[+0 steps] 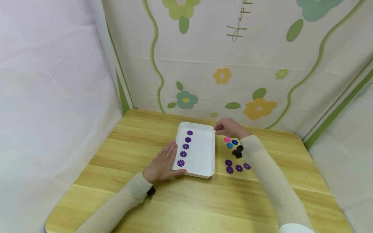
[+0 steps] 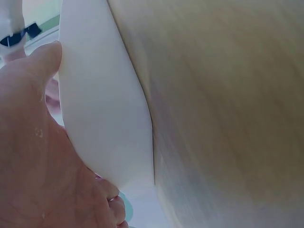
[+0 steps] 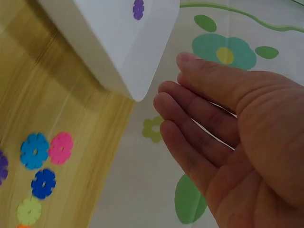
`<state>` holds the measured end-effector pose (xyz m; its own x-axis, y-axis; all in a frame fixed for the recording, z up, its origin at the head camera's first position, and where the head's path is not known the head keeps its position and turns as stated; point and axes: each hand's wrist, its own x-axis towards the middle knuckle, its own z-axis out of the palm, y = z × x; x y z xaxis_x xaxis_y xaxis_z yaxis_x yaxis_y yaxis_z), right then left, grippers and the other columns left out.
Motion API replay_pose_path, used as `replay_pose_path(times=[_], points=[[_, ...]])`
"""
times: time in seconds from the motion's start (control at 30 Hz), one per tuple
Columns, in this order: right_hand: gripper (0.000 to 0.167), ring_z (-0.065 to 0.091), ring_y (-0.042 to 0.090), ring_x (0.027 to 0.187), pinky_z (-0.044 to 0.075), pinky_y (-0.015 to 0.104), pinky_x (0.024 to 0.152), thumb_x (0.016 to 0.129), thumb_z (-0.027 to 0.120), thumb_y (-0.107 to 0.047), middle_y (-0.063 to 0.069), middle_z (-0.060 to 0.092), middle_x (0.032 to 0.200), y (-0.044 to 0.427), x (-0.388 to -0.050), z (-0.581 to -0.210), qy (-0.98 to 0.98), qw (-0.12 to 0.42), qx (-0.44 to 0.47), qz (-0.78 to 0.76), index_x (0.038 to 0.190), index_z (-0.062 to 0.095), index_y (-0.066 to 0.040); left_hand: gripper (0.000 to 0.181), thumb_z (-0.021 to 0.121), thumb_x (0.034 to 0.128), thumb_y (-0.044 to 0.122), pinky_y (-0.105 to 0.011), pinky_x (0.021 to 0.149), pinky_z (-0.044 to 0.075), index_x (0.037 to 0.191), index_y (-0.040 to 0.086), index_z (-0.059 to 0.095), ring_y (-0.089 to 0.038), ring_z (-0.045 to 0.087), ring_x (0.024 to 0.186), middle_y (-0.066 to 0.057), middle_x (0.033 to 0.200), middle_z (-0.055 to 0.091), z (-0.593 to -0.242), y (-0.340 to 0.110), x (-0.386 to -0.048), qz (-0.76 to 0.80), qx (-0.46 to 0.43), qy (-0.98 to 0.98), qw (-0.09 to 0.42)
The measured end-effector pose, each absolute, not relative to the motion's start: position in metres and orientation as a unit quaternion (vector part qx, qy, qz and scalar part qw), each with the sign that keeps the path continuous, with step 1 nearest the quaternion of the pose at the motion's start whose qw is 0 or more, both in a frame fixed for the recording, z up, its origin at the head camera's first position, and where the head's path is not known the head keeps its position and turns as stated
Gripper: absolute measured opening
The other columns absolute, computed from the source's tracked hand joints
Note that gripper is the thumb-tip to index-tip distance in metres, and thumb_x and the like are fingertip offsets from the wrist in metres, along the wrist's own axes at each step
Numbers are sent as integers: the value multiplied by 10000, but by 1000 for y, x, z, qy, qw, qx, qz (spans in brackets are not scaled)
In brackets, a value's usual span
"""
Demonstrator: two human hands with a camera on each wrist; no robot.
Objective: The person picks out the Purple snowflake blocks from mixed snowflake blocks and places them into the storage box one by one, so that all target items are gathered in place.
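The right hand (image 1: 229,128), loosely curved and empty, has the white tray (image 1: 201,149) just to its left; the left hand (image 1: 162,164), fingers extended, touches it. Uneven pressure there could tip it, shifting the purple discs (image 1: 185,146) inside, beside those fingers.

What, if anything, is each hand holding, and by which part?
Nothing appears held: the right hand looks empty, while the left hand rests at the near-left corner of the white tray without gripping it.
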<state>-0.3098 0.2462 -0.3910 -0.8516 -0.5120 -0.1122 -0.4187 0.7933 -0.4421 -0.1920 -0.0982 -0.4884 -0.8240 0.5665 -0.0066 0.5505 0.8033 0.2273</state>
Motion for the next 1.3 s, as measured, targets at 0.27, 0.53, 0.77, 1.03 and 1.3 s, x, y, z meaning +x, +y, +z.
replay_pose_path(times=[0.27, 0.53, 0.77, 1.03, 1.3], points=[[223, 754, 276, 1022, 631, 470, 933, 990, 737, -91, 178, 781, 1160, 294, -274, -408, 935, 121, -282, -176, 1198, 766, -14, 1154, 530, 969, 762, -559, 1330, 213, 1647, -97, 164, -408, 134, 1651, -269, 1759, 95, -486, -100, -190, 118, 293, 948, 40], [279, 738, 323, 1023, 632, 478, 893, 960, 751, -27, 182, 764, 1147, 312, -237, -438, 927, 117, -320, -159, 1232, 728, 29, 1155, 526, 968, 764, -551, 1338, 188, 1657, -78, 140, -391, 109, 1658, -244, 1768, 67, -487, -100, -190, 124, 289, 948, 46], [300, 750, 312, 1075, 635, 440, 920, 936, 777, -34, 160, 772, 1187, 316, -218, -465, 922, 81, -347, -150, 1228, 735, 26, 1138, 558, 970, 733, -564, 1332, 202, 1648, -95, 169, -410, 132, 1652, -263, 1761, 99, -485, -99, -190, 134, 292, 946, 46], [268, 728, 249, 1087, 624, 430, 947, 948, 777, -58, 83, 777, 1185, 311, -212, -480, 925, 57, -357, -117, 1215, 760, -40, 1157, 493, 970, 785, -545, 1341, 181, 1658, -73, 134, -388, 93, 1660, -239, 1769, 60, -481, -99, -188, 117, 291, 948, 56], [274, 752, 246, 1053, 638, 408, 921, 899, 828, -66, 78, 796, 1133, 310, -219, -476, 917, 43, -379, -112, 1169, 787, -54, 1156, 498, 974, 777, -548, 1341, 173, 1660, -73, 118, -390, 84, 1660, -238, 1770, 41, -481, -98, -190, 123, 290, 947, 60]])
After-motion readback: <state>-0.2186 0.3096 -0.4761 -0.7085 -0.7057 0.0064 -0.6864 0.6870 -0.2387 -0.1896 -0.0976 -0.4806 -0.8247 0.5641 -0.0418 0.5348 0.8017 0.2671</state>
